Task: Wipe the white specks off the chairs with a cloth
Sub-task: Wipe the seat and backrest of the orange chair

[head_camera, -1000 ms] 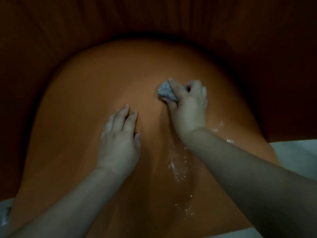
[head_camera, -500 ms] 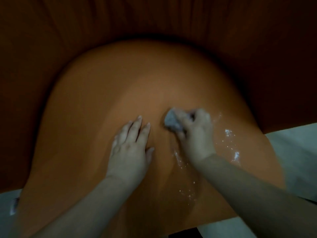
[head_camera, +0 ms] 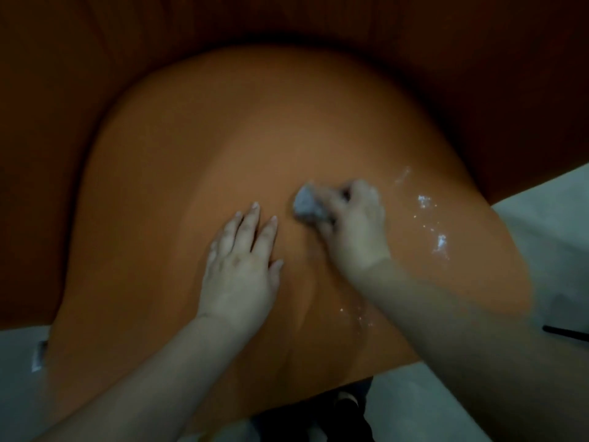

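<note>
We see the orange chair seat [head_camera: 197, 173]; our left hand [head_camera: 239, 266] lies flat on it, fingers straight; right of that, our right hand [head_camera: 353, 224] grips the bunched cloth [head_camera: 307, 204], no clear long axis; white specks [head_camera: 441, 242] farther right.

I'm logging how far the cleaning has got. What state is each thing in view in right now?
chair seat: orange, partly clean, specks remain on its right side
white specks: still on the seat, right of the cloth
cloth: balled up, pressed to the seat
right hand: grips the cloth
left hand: flat on the seat, fingers straight
</note>
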Action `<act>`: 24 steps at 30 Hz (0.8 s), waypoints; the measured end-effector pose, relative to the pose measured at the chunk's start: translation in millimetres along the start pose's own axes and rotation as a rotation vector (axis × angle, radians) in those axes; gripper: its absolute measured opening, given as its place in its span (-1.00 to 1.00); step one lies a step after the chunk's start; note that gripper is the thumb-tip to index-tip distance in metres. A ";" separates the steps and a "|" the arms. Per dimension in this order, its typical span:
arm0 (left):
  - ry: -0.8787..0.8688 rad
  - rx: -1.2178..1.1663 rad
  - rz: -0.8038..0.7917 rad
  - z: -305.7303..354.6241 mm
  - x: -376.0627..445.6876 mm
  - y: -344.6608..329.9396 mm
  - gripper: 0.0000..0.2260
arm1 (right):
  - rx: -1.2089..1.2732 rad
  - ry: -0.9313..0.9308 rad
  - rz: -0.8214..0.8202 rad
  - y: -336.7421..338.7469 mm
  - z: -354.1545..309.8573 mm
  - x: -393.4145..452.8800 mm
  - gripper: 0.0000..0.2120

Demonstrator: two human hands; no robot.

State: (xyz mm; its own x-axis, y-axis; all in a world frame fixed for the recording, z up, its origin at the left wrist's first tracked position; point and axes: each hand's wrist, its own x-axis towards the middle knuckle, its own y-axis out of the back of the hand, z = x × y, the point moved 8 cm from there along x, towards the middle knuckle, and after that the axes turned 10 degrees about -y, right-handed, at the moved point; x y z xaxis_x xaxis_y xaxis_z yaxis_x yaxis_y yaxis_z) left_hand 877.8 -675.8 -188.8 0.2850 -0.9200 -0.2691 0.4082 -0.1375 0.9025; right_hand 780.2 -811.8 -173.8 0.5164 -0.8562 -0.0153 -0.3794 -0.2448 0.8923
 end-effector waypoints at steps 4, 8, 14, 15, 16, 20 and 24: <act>-0.015 -0.022 0.052 -5.9 -3.7 5.5 -0.49 | 0.058 -0.308 0.186 27.5 54.0 -3.7 -0.54; 0.048 -0.039 0.089 -14.2 -15.4 7.9 -0.50 | 0.145 -0.205 0.092 6.9 21.9 -83.4 -0.40; 0.079 -0.047 0.072 -14.0 -29.0 1.8 -0.47 | 0.099 -0.109 0.048 -3.6 9.5 -24.7 -0.50; 0.089 -0.051 0.071 -14.5 -31.1 0.9 -0.47 | 0.107 -0.195 0.092 2.8 25.0 -22.1 -0.51; 0.095 -0.054 0.071 -14.5 -33.2 0.7 -0.47 | 0.107 -0.267 0.133 8.5 36.9 -29.0 -0.51; 0.110 -0.079 0.072 -12.7 -38.9 0.5 -0.46 | 0.102 -0.192 0.097 2.9 16.4 -86.5 -0.40; 0.108 -0.085 0.051 -9.9 -44.9 -3.7 -0.46 | 0.025 0.059 -0.064 -14.2 -14.2 -70.6 -0.45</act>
State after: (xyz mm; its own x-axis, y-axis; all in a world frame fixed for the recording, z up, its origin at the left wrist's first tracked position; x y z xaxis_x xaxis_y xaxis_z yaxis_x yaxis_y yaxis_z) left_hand 872.1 -630.3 -183.4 0.3972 -0.8793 -0.2629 0.4616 -0.0561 0.8853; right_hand 760.0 -741.3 -179.0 0.5840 -0.8105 -0.0450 -0.3626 -0.3101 0.8788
